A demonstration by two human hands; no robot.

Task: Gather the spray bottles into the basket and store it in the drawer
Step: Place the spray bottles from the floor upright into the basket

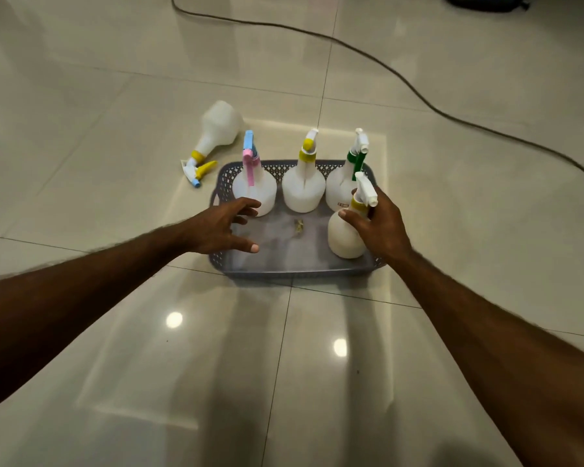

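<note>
Four spray bottles stand upright in the grey lattice basket (297, 267), which sits on the glossy tiled floor (115, 365) around the middle of the frame. Along the basket's far wall, left to right: the pink-trigger bottle (254, 190), the yellow-collar bottle (304, 190) and the green-trigger bottle (341, 190), all with long axes vertical and nozzles up. Fourth one, the near-right bottle (346, 237), is in the basket's lower right corner, also upright, with its white nozzle pointing toward the right of the frame. Some small crumpled scrap (298, 227) lies on the basket bottom, can't make out what it is.

One more, the fallen bottle (216, 133), is outside the basket, lying on its side on the floor to the upper left of it. Its long axis runs diagonally, fat base toward the top of the frame, yellow trigger head pointing down-left, just beside the basket's far left corner.

Hands: the right hand (381, 224) wraps the near-right bottle around its neck, fingers (346, 215) curled round the front under the yellow collar. The left hand (221, 230) hovers over the basket's left side with fingers spread and relaxed, tips close to the pink-trigger bottle's base; can't tell if they touch it.

A dark cable (418, 92) snakes across the floor at the upper right.
</note>
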